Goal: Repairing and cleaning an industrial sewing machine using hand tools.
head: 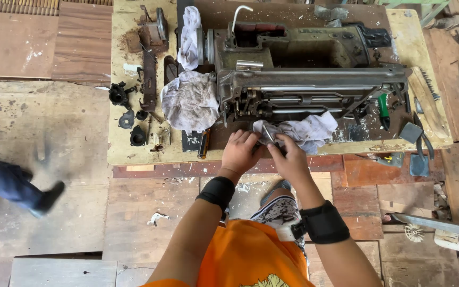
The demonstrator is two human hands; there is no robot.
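An old grey sewing machine lies tipped on its side on a worn wooden table, its underside mechanism facing me. At the table's front edge, my left hand and my right hand meet over a dirty white rag. Together they pinch a small thin metal part against the rag; which hand bears it is hard to tell. Both wrists wear black bands.
A second stained rag and a third lie left of the machine. Black machine parts sit at the table's left. A green-handled screwdriver and scraper lie right. A person's leg passes at far left.
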